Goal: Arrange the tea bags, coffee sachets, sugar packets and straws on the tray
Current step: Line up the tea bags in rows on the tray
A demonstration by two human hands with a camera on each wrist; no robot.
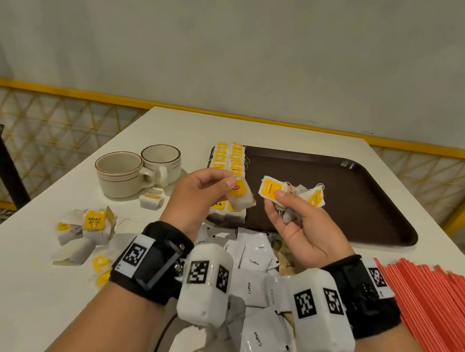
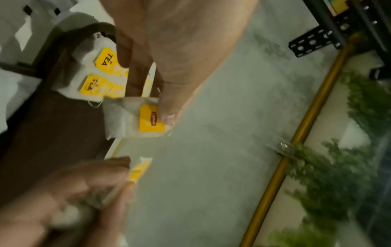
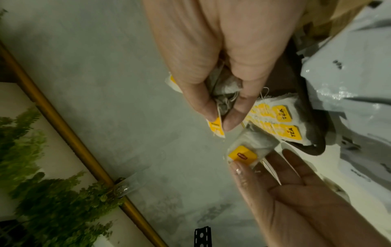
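The left hand (image 1: 196,191) pinches one tea bag (image 1: 239,193) in its fingers above the tray (image 1: 358,201). The right hand (image 1: 299,220) fingers curl around a bunch of tea bags (image 1: 289,192) just beside it.

Desk (image 1: 26,280) white. Tray (image 1: 358,201) dark brown. Tea bags (image 1: 229,160) on tray white with yellow tags, black "TEA" print. Held tea bag (image 1: 239,193) white-grey, yellow tag with red logo. Coffee sachets (image 1: 256,258) white, black "Coffee" text. Straws (image 1: 432,311) red-orange. Two cups (image 1: 122,173) cream, thin brown rim stripes. Wrist bands (image 1: 150,263) black, white blocks with black-white square markers. Railing (image 1: 56,90) yellow, lattice pattern.
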